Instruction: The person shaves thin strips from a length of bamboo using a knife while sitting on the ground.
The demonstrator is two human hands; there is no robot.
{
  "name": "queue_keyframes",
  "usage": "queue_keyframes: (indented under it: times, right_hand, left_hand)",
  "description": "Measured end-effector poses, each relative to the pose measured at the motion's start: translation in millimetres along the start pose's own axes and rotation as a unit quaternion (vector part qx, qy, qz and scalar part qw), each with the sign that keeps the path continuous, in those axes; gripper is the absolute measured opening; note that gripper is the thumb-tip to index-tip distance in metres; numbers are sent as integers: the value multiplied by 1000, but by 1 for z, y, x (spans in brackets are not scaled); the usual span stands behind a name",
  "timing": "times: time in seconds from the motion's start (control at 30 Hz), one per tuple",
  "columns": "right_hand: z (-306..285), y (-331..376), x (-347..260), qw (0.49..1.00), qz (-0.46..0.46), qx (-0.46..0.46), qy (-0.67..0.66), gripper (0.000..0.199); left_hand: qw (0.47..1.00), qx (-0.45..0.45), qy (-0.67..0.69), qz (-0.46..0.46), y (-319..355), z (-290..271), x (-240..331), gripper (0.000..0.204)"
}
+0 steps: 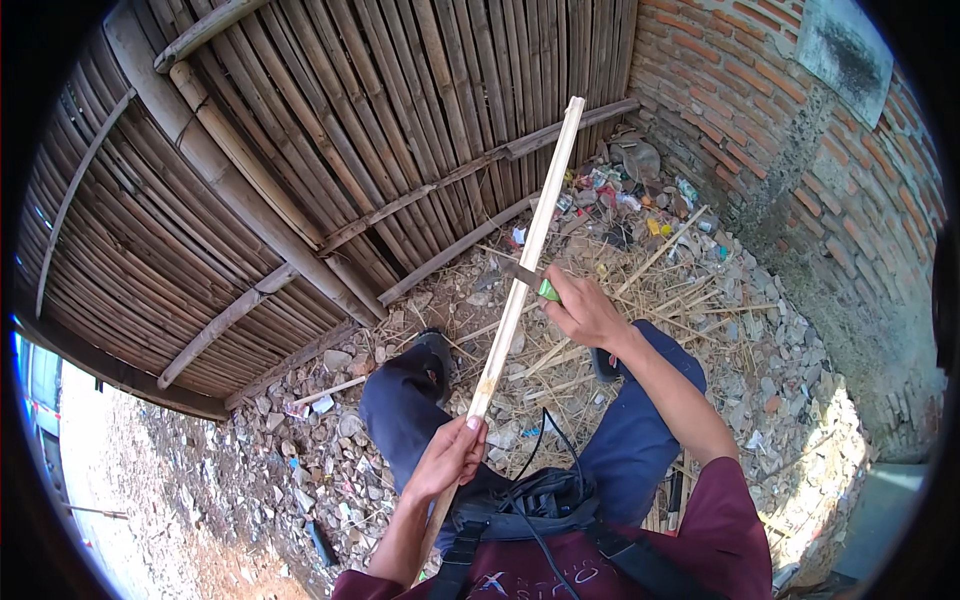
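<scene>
Where the woven bamboo fence (pixel 300 150) meets the red brick wall (pixel 800 170), a corner of open yard is formed, sunlit and hemmed on two sides; the room to swing a long piece lies mostly upward and toward the fence, since the wall closes off the right; the ground (pixel 700 330) is loose rubble, stones, dry straw and thin offcuts, with a heap of coloured litter (pixel 620 190) in the corner, so footing looks uneven and anything dropped would be hard to find; the person sits with knees in dark blue trousers (pixel 630 440) raised. Across the lap runs the long split bamboo slat (pixel 520 270), pale and straight, rising from below the left hand up toward the fence; it looks light, stiff along its length yet likely springy at the far end, with edges that may splinter, so a hold near the lower third seems best. The left hand (pixel 450 455) is closed around the slat low down, thumb on top; the right hand (pixel 585 310) is closed on the green handle of a knife (pixel 530 280), whose blade meets the slat's edge about midway; a black cable (pixel 535 470) loops over a dark bag on the lap.
</scene>
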State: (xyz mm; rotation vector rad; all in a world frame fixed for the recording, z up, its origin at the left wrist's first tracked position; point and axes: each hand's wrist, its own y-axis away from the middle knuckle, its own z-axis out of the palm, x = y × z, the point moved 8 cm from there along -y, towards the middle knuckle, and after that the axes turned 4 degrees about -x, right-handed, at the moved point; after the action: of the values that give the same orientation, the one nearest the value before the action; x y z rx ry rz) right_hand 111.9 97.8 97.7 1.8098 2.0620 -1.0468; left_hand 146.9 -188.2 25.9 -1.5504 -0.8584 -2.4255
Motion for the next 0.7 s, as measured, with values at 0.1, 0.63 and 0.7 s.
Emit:
queue_keyframes:
  times: [0.1, 0.63, 0.7]
  right_hand:
    - [6, 0, 2, 999, 26, -11, -36, 27]
    - [-29, -5, 4, 975, 8, 199, 96, 32]
    - [-28, -6, 1, 976, 0, 169, 135, 28]
  left_hand:
    - [1000, -1, -4, 15, -4, 3, 4, 39]
    - [994, 62, -77, 49, -21, 23, 12, 39]
    - [990, 71, -104, 56, -20, 24, 13, 40]
